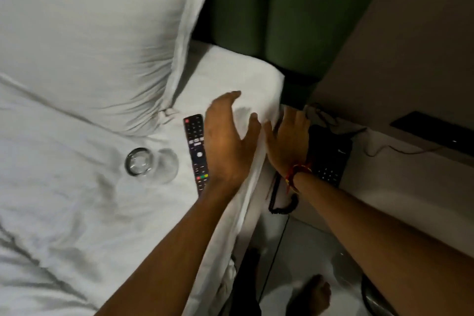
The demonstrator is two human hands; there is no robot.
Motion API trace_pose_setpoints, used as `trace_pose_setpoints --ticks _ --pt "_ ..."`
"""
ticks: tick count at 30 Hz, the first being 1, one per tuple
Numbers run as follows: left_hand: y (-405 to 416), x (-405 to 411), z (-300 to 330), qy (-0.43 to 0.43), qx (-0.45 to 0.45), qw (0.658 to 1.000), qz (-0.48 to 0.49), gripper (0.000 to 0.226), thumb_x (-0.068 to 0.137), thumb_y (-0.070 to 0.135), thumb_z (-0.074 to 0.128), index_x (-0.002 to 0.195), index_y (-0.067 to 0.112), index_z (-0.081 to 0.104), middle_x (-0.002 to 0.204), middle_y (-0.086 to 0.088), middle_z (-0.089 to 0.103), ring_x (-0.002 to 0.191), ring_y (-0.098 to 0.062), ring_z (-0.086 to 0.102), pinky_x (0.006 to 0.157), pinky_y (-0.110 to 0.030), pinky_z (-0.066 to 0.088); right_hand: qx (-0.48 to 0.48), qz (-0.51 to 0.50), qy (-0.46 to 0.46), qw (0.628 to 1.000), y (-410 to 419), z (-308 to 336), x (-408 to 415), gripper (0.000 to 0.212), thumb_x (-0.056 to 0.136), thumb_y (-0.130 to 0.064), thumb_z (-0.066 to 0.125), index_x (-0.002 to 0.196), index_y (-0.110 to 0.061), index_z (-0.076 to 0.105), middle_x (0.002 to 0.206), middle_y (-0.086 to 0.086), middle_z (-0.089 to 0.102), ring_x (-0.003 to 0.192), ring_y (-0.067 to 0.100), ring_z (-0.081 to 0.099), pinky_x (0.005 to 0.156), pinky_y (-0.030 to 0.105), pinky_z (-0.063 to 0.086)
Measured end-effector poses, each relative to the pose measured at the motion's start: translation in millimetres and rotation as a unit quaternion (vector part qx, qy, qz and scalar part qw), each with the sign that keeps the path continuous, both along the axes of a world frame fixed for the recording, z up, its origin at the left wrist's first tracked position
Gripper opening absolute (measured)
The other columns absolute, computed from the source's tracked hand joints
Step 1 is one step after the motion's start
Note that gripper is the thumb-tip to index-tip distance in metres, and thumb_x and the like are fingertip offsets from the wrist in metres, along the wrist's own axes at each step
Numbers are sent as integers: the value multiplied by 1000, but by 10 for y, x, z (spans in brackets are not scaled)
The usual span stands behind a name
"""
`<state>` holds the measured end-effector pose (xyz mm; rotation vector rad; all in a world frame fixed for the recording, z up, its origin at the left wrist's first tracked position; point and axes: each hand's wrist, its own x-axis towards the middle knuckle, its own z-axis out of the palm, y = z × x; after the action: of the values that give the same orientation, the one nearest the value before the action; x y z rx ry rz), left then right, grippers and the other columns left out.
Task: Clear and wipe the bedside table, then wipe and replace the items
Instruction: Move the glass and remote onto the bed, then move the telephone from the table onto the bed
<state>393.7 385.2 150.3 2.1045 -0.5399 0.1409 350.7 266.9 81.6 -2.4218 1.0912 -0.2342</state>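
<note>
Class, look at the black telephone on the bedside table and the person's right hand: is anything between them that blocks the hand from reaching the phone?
Nothing visible blocks it. The right hand is already beside the telephone, at its left edge, fingers spread. The remote and the glass lie on the bed, well aside.

Bare forearms; a red thread band (297,172) circles the right wrist.

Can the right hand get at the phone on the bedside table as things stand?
Probably yes. The right hand is already down at the phone, between it and the edge of the bed, with nothing lying over the phone. The left hand is open over the bed beside the remote, out of the way.
</note>
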Motion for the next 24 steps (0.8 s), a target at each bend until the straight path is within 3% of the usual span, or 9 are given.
trace_pose_setpoints --ticks 3,6,8,10,13,15,18,22,24 --pt "-550 -305 -264 106 19 990 -91 45 99 31 59 140 11 54 137 -4 60 128 -15 54 109 -6 32 28 -42 18 999 -430 -144 -369 59 100 -42 52 145 -3 47 141 22 50 127 40 49 107 51 43" --pt "-951 -565 -662 191 73 964 -172 45 102 25 58 143 8 53 142 -8 58 129 -21 55 104 -17 42 84 -86 25 992 -791 -324 -799 53 102 -34 52 143 -2 48 140 23 50 128 42 48 108 50 43" --pt "-1137 -688 -959 245 107 946 -182 44 101 20 60 141 5 55 141 -13 60 123 -24 59 95 -4 39 144 -138 24 980 -990 -466 -1050 53 102 -31 53 145 -2 48 144 23 49 131 42 49 109 47 44" --pt "-1310 -759 -1230 330 130 921 -160 38 101 21 61 137 9 58 133 -11 64 107 -14 61 76 6 37 261 -205 -2 943 -1173 -601 -1234 48 101 -29 55 142 -2 51 140 22 55 124 40 57 106 48 49" --pt "-1459 -749 -1587 400 156 895 -121 12 103 31 58 110 21 59 98 1 68 91 -17 67 59 -9 45 439 -321 -98 834 -1296 -741 -1369 21 100 -23 57 110 -6 63 113 16 67 93 32 68 79 35 59" --pt "-1550 -732 -1730 425 172 881 -115 24 104 36 55 110 14 61 93 0 65 96 -27 66 73 -28 52 491 -345 -133 789 -1326 -827 -1388 21 101 -21 56 114 -5 62 110 14 67 83 24 68 64 23 58" --pt "-1658 -725 -1839 463 178 863 -99 32 105 39 52 109 8 61 89 -4 63 89 -27 63 82 -39 55 525 -325 -140 774 -1317 -924 -1340 37 103 -27 53 136 -9 58 132 14 66 115 32 66 99 41 56" --pt "-1712 -720 -1879 481 164 858 -70 26 107 31 50 90 13 56 78 -3 57 81 -24 58 65 -29 45 501 -347 -132 782 -1320 -924 -1299 35 104 -25 51 136 -13 58 135 13 64 123 31 60 109 45 48" --pt "-1710 -715 -1826 482 164 858 -68 27 107 30 50 87 14 56 81 -7 59 83 -26 61 67 -31 50 497 -356 -143 778 -1311 -897 -1287 34 105 -22 49 135 -10 59 134 15 65 124 35 60 112 50 46"
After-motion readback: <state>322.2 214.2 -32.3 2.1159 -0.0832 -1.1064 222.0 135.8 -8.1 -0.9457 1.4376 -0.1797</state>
